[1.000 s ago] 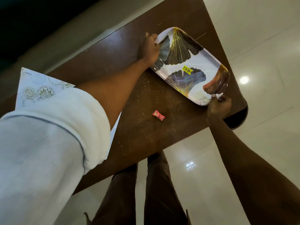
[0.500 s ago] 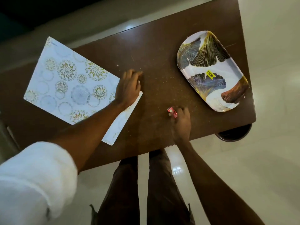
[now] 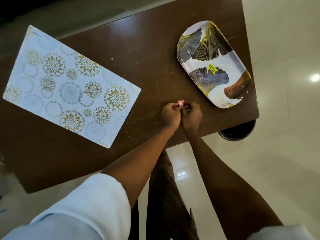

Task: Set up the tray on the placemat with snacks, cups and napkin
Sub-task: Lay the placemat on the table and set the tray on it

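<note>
A small red wrapped candy [image 3: 180, 103] is pinched between my left hand [image 3: 170, 115] and my right hand [image 3: 191, 116], which meet above the brown table near its front edge. The oval tray [image 3: 230, 70] with leaf print and a yellow price sticker lies empty at the table's right end. The white placemat [image 3: 69, 84] with gold and blue floral circles lies flat on the left part of the table, apart from the tray. No cups or napkin are in view.
The brown table [image 3: 147, 54] shows crumbs and scratches. A dark round bin or stool [image 3: 237, 131] sits under the table's right front corner. White glossy floor surrounds the table. My legs stand at the front edge.
Both hands let go of the tray. My right hand picked the red candy off the table, my left hand left the placemat and joined it on the candy.
</note>
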The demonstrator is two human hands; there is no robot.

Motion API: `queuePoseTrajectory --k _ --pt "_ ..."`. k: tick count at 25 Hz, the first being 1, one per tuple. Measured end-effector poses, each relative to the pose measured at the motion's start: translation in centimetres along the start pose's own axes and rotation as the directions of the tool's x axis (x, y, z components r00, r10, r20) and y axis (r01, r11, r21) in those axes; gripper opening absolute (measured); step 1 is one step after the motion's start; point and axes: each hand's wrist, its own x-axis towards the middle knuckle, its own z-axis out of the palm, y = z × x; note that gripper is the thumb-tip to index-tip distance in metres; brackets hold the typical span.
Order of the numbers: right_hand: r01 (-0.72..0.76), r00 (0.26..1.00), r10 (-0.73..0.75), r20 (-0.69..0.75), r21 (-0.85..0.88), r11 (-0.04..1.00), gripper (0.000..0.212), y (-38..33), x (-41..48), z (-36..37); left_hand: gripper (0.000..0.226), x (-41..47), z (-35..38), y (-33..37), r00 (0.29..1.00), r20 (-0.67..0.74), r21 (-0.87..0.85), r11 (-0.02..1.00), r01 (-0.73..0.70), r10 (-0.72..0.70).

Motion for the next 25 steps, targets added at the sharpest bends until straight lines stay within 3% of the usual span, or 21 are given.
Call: queuePoseTrajectory --k 8,12,15,17,20,22,23,25 --pt "-0.184 0.976 0.191 -0.101 0.074 0.980 0.025 5.2 2.5 -5.3 0.029 -1.8 7.1 1.4 0.981 0.195 0.082 0.996 -0.042 0.026" --pt "-0.195 0.975 0.200 -0.096 0.051 0.979 0.026 5.3 2.6 -5.4 0.031 -1.7 6.6 1.0 0.965 0.261 0.062 0.997 -0.045 0.027" --pt "-0.148 0.968 0.151 -0.198 0.029 0.989 0.031 4.1 1.6 -4.9 0.032 0.0 2.0 1.4 0.969 0.148 0.110 0.971 -0.214 0.197" --pt "-0.053 0.977 0.027 -0.212 -0.120 0.991 0.037 2.3 -0.3 -3.6 0.031 2.6 -4.0 1.2 0.925 0.044 0.222 0.899 -0.377 0.377" --pt "0.177 0.984 -0.162 0.074 -0.305 0.936 0.049 -1.9 -4.8 1.2 0.032 7.1 -16.7 0.1 0.799 -0.098 0.521 0.714 -0.467 0.593" --pt "0.420 0.894 -0.334 0.300 -0.295 0.858 0.067 -5.0 -7.7 6.0 0.038 10.1 -25.7 -0.7 0.735 -0.132 0.751 0.551 -0.364 0.665" --pt "0.515 0.831 -0.393 0.394 -0.279 0.811 0.078 -6.7 -9.2 8.9 0.042 11.4 -30.1 -1.2 0.736 -0.140 0.827 0.487 -0.281 0.662" --pt "0.588 0.763 -0.403 0.506 -0.285 0.757 0.092 -9.7 -12.1 13.7 0.059 13.3 -37.8 -2.3 0.809 -0.114 0.902 0.401 -0.158 0.576"
